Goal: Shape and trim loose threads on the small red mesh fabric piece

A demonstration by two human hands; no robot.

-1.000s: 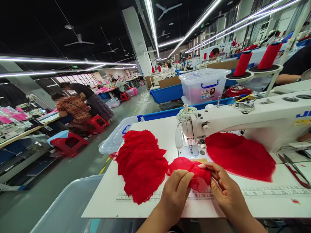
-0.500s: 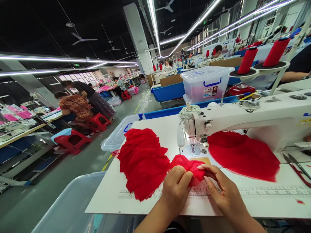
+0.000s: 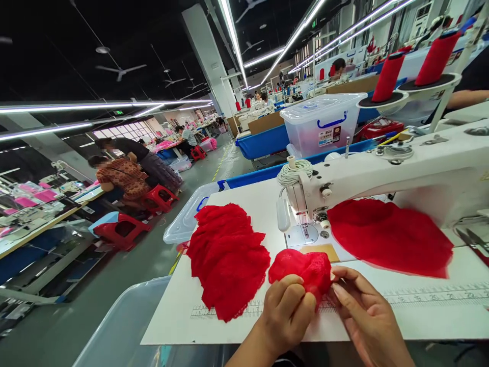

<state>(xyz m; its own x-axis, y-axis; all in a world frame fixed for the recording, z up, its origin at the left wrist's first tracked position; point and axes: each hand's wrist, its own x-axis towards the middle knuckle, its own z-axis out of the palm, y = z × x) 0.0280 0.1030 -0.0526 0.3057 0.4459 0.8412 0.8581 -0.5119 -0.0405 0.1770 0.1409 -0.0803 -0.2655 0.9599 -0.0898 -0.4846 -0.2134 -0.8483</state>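
Pinching a bunched piece of sheer red fabric (image 3: pixel 300 265) over a white sewing table (image 3: pixel 171 326), a worker's left hand (image 3: pixel 288 312) curls almost into a fist at its near edge; the right hand (image 3: pixel 364 308), fingers loosely bent, grips its right edge between thumb and forefinger. The piece sits just in front of a white sewing machine (image 3: pixel 374 171), partly across a printed ruler strip (image 3: pixel 414 297). Layered red fabric pieces (image 3: pixel 229 262) lie to the left; a red panel (image 3: pixel 389 237) spreads beneath the machine's arm. Beyond, red stools (image 3: pixel 126 232) and seated people (image 3: pixel 122 177) line a grey floor (image 3: pixel 153 265) under ceiling fans (image 3: pixel 120 72) and tube lights (image 3: pixel 114 106).
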